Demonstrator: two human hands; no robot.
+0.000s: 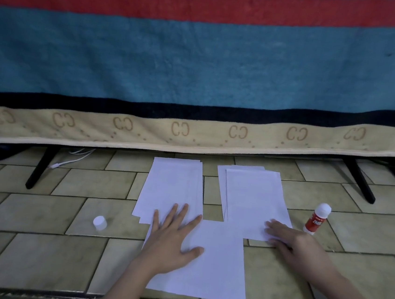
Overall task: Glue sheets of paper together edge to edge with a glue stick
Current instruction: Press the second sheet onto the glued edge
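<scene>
Pressing flat with spread, straight fingers, the left hand (174,238) lies on the near sheet (215,268), its fingertips reaching over the seam onto the bottom edge of the left stack of paper (172,185). That near sheet serves as the landmark: it lies closest to the person on the tiled floor (35,242), and both stacks sit just beyond its far edge, overlapping it at the corners. The right stack of paper (254,199) lies beyond the sheet's far right corner, with a narrow strip of bare tile between the 2 stacks. The right hand (296,245) rests on the near right corner of that right stack, just beside the near sheet's right edge, fingers extended and laid on the paper, gripping nothing. Standing upright to the right of the near sheet, apart from the paper, is the glue stick (316,219), red-bodied with a white rounded top. Its white cap (100,222) lies on the tiles to the left of the near sheet, well apart from the stick. Farther beyond the sheet hangs a striped blanket (200,64) in teal, red, black and tan, with 2 black legs (41,167) showing beneath it and a white cable (68,160) by the left one.
</scene>
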